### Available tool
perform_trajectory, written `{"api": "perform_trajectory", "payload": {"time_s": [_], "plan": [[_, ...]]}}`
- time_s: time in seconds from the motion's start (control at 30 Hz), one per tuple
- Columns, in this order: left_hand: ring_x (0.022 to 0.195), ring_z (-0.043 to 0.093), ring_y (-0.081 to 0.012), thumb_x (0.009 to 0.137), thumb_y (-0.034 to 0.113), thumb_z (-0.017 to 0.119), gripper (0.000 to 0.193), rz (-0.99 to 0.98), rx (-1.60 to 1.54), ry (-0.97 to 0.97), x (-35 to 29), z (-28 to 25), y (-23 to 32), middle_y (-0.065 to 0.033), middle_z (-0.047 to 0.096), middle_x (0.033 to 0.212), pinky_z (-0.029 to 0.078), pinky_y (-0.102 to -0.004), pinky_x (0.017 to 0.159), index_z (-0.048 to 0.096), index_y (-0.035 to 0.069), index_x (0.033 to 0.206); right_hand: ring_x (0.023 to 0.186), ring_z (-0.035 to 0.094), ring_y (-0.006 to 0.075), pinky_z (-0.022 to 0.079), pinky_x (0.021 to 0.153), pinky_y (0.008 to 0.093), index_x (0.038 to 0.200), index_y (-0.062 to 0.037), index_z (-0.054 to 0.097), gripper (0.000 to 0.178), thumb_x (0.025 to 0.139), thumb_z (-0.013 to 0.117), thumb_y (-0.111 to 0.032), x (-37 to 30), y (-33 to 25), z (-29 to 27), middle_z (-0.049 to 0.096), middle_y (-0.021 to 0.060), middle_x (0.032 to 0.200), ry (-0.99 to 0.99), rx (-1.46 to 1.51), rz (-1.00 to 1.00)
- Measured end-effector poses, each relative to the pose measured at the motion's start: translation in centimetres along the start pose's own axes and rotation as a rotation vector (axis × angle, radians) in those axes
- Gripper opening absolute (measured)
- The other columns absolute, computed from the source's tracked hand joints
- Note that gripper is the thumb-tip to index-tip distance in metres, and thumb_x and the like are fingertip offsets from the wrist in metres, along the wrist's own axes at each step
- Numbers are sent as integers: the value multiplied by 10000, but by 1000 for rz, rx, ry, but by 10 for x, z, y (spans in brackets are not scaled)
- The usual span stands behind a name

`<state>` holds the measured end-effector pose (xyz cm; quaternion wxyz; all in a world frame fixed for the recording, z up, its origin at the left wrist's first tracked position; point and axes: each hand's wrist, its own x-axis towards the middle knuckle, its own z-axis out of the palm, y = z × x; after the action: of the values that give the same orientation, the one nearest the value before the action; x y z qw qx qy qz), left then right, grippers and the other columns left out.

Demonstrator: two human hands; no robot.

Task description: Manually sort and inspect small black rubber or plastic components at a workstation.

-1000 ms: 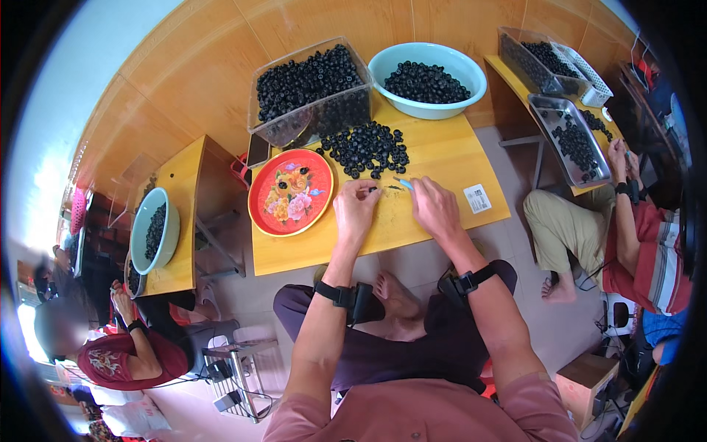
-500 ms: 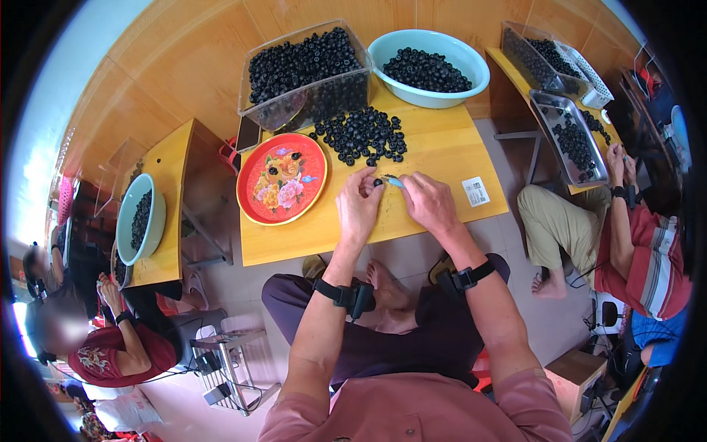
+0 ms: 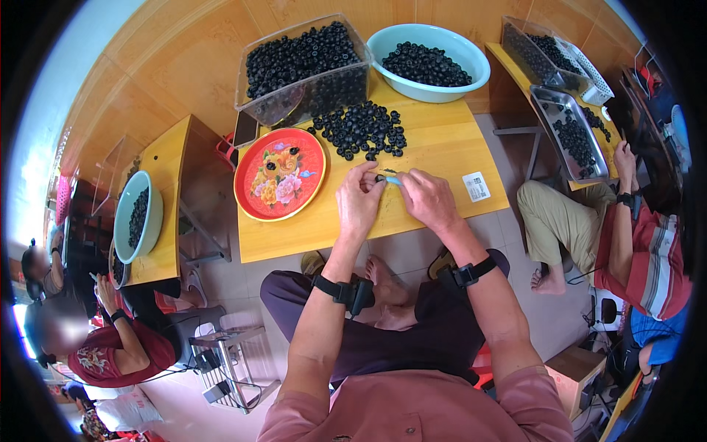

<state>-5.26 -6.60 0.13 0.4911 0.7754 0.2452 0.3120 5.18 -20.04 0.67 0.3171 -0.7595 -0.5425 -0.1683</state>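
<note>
Over the near part of the yellow table (image 3: 309, 239), my left hand (image 3: 359, 199) pinches a small round black part (image 3: 380, 178) between thumb and fingertips. My right hand (image 3: 431, 200) is closed round a slim tool with a light blue handle (image 3: 394, 180), perhaps a small knife; its tip is against or very close to the black part. Just beyond my hands lies a loose pile of similar black parts (image 3: 361, 131), round with a hole in the middle. Left of them, a red flower-painted tray (image 3: 247, 171) with a gold rim holds two black parts.
A clear plastic bin (image 3: 294, 103) and a pale blue basin (image 3: 431, 93), both full of black parts, stand at the back. A white label (image 3: 476, 186) lies at the right. People work at side tables, with another basin (image 3: 153, 225) left and a metal tray (image 3: 549, 118) right.
The blue-handled tool has shifted slightly left and come against or close to the black part, which my left fingers now cover more. The two parts on the tray stay put.
</note>
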Motion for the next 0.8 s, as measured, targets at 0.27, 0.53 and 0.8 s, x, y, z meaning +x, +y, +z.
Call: {"api": "perform_trajectory", "payload": {"time_s": [0.27, 0.53, 0.8], "plan": [[693, 619, -122, 789, -33, 760, 386, -32, -11, -4, 1, -2, 2, -60, 682, 846, 533, -269, 679, 662, 16, 1160, 722, 659, 285, 538, 603, 398, 943, -36, 653, 77, 882, 636, -80, 1, -2, -1, 598, 94, 777, -2, -6, 3], [717, 646, -126, 790, -26, 762, 384, -43, 11, -13, 1, -2, 4, -65, 689, 835, 543, -275, 692, 661, 13, 1159, 708, 650, 288, 534, 594, 408, 911, -42, 638, 46, 883, 628, -77, 0, 0, 0, 581, 94, 754, -20, -21, 9], [743, 616, -78, 818, -32, 754, 369, -107, -129, -29, 0, -2, -2, -24, 675, 853, 520, -228, 699, 634, 0, 1165, 736, 664, 298, 543, 610, 412, 933, -41, 648, 73, 883, 617, -84, 0, 1, 3, 603, 99, 778, -42, -40, 60]]}}
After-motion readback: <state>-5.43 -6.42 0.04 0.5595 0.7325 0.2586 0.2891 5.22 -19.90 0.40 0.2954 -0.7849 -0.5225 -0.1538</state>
